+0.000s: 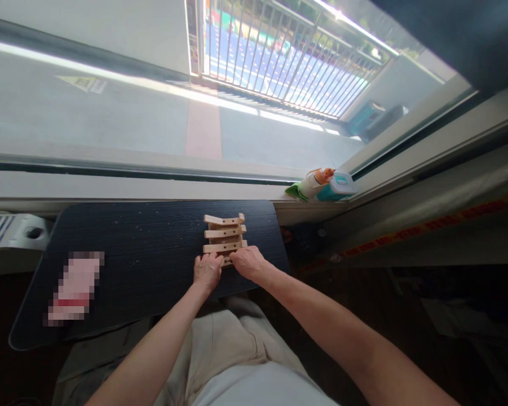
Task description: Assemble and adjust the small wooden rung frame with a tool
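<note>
Plainly, we have both hands at the six o'clock end of a wooden rack (225, 232), which lies toward three o'clock on the black table (144, 242). Our left hand (207, 272) touches it at seven o'clock, fingers bent and close together; our right hand (248, 263) meets it at five, its fingers bunched. Between them shows a short stretch of the near slat (227, 261), but our hands hide its ends, so we cannot tell whether either set of fingers is clamped on it. We judge that uneven pressure could twist that end out of line, since we touch nothing at twelve o'clock to steady the far slats. Fingertips so close to the wood could be pinched if a part shifted. A hard pull toward six might drag the rack to the table's near edge and into our lap (224, 349). The blurred item (78, 282) toward nine and the bottle (313, 185) toward two sit well apart, so we expect little trouble there.
</note>
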The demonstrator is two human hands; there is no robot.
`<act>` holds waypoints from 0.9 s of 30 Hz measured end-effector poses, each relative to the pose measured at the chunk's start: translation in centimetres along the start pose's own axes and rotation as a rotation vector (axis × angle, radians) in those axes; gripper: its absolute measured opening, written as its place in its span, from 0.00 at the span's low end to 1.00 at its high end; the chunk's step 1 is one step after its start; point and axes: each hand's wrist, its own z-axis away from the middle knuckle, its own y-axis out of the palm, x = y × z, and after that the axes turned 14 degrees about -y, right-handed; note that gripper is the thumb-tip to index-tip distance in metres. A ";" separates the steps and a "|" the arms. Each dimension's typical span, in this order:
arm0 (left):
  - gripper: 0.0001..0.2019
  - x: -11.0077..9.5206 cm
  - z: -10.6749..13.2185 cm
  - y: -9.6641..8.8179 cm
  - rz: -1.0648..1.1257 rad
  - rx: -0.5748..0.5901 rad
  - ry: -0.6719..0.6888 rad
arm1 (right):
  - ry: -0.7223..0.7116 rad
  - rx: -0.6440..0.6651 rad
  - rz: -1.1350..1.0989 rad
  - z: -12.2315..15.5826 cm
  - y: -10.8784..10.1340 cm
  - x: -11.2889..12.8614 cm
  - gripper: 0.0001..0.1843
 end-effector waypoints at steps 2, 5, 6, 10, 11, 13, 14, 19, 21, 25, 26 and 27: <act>0.11 0.1 -0.2 0.2 -0.009 -0.009 0.009 | -0.001 0.003 0.004 -0.1 0.1 0.1 0.13; 0.11 0.1 -0.4 0.3 -0.008 0.000 0.008 | 0.012 0.006 -0.005 -0.3 0.4 0.1 0.13; 0.11 0.1 -0.4 0.3 -0.004 0.006 0.004 | 0.026 0.005 -0.011 -0.4 0.6 0.1 0.13; 0.11 0.0 -0.4 0.1 0.009 0.025 -0.018 | 0.091 0.002 -0.032 -0.6 0.8 0.1 0.13; 0.11 0.0 -0.3 0.1 0.008 0.024 -0.018 | 0.095 0.003 -0.032 -0.6 0.7 0.2 0.13; 0.11 0.0 -0.3 0.1 0.004 0.009 -0.011 | 0.076 -0.003 -0.018 -0.5 0.3 0.5 0.13; 0.10 0.1 -0.3 0.1 0.003 0.000 -0.004 | 0.054 -0.010 -0.003 -0.5 0.1 0.6 0.14; 0.10 0.1 -0.2 0.3 0.015 -0.025 0.010 | -0.058 -0.016 0.043 -0.7 -0.4 0.5 0.14; 0.11 0.1 -0.2 0.4 0.014 -0.035 0.009 | -0.059 -0.008 0.027 -1.1 -0.2 0.2 0.13; 0.11 0.1 -0.2 0.6 0.005 -0.053 0.014 | -0.008 0.020 -0.026 -1.6 0.4 -0.3 0.14; 0.11 0.1 -0.2 0.6 0.003 -0.054 0.013 | 0.013 0.020 -0.038 -1.6 0.4 -0.3 0.15; 0.10 0.1 -0.2 0.6 0.001 -0.053 0.012 | 0.033 0.015 -0.047 -1.6 0.4 -0.2 0.15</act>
